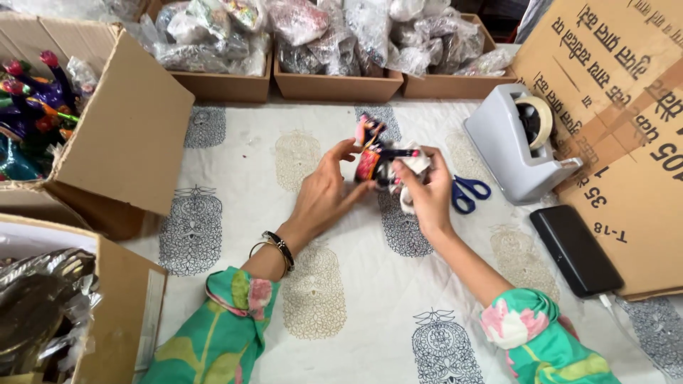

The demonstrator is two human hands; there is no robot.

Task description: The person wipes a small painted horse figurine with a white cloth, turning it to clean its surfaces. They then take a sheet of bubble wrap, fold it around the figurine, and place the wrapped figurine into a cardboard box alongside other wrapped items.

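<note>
Over the middle of a white printed cloth (pixel 356 313), both my hands hold a small painted figurine (pixel 373 153), black with pink, red and orange parts. My left hand (pixel 327 192) grips its left side, fingers curled toward it. My right hand (pixel 427 192) holds its right side together with a piece of white wrapping (pixel 416 160). Blue-handled scissors (pixel 469 193) lie just right of my right hand, blades hidden behind it.
A grey tape dispenser (pixel 516 146) and a black slab-shaped device (pixel 575 249) sit at right, beside flat cardboard (pixel 626 107). Three cardboard trays of plastic-wrapped items (pixel 334 43) line the far edge. An open box of colourful figurines (pixel 43 107) and another box (pixel 64 313) stand at left.
</note>
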